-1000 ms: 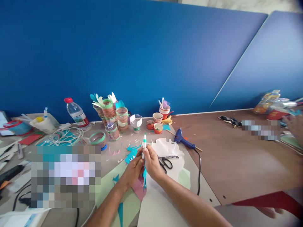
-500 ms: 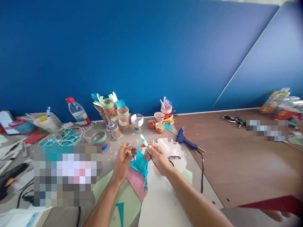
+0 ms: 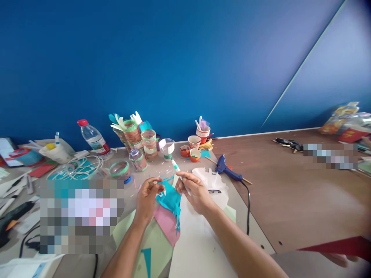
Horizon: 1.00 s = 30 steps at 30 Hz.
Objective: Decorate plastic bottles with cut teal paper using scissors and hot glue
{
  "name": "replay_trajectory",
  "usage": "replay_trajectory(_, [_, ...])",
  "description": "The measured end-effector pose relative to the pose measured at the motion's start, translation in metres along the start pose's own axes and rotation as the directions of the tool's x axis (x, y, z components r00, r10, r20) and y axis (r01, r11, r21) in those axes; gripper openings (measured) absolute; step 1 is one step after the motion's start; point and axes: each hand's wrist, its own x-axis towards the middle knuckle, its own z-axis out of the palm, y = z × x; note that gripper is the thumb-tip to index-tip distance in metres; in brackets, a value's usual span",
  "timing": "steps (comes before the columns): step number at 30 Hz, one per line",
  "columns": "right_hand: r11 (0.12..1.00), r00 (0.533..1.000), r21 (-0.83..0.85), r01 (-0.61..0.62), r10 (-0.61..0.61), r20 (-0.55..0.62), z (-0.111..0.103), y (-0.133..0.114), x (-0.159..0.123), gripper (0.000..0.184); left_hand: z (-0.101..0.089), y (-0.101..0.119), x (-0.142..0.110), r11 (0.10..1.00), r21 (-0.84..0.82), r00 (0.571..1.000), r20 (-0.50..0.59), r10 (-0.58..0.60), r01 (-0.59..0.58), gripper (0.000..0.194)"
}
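My right hand (image 3: 194, 190) is closed round a slim white pen-like tube with a green band (image 3: 175, 166), its tip pointing up and away from me. Beside it on the left, my left hand (image 3: 148, 197) has thumb and fingertips drawn together; whatever they may pinch is too small to make out. Beneath and between the hands lies cut, fringed teal paper (image 3: 169, 200), over a pink sheet (image 3: 167, 226) and a pale green sheet (image 3: 139, 243). White paper (image 3: 194, 243) lies under my right forearm. Small paper scraps are scattered past my fingers.
A blue glue gun (image 3: 227, 170) with a black cord lies to the right. Decorated jars (image 3: 149, 144), a red-capped bottle (image 3: 94, 139) and small paper cups (image 3: 194, 155) stand along the wall. A tangled white cable (image 3: 84, 168) lies left. Another person's hand (image 3: 336, 258) shows at lower right.
My right hand has tilted slightly, and the white tube sits a little lower with it. My left hand has shifted slightly left, its fingers curled closer together. The view has turned a little.
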Motion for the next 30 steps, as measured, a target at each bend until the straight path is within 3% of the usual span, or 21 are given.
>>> replay_trajectory(10, [0.990,0.962,0.140,0.009,-0.047,0.268,0.004,-0.009,-0.006,0.046,-0.002,0.003,-0.003,0.987,0.157,0.999,0.029,0.032,-0.036,0.039])
replay_trajectory(15, [0.994,0.994,0.074,0.083,-0.088,0.065,-0.001,0.002,0.000,0.030,0.002,-0.001,-0.001,0.989,0.147,0.999,-0.036,0.039,-0.034,0.041])
replay_trajectory(19, [0.987,0.983,-0.054,0.154,-0.159,-0.094,-0.007,0.010,0.006,0.035,0.001,-0.007,0.001,0.979,0.203,0.997,-0.061,0.050,-0.036,0.038])
replay_trajectory(25, [0.934,0.965,-0.300,0.194,-0.237,-0.112,-0.005,0.009,0.004,0.039,0.000,-0.007,-0.004,0.940,0.320,0.988,-0.049,0.143,-0.120,0.038])
replay_trajectory(30, [0.909,0.963,-0.378,0.176,-0.239,-0.127,-0.002,0.008,0.002,0.042,-0.001,-0.009,-0.006,0.897,0.398,0.974,-0.029,0.224,-0.194,0.041])
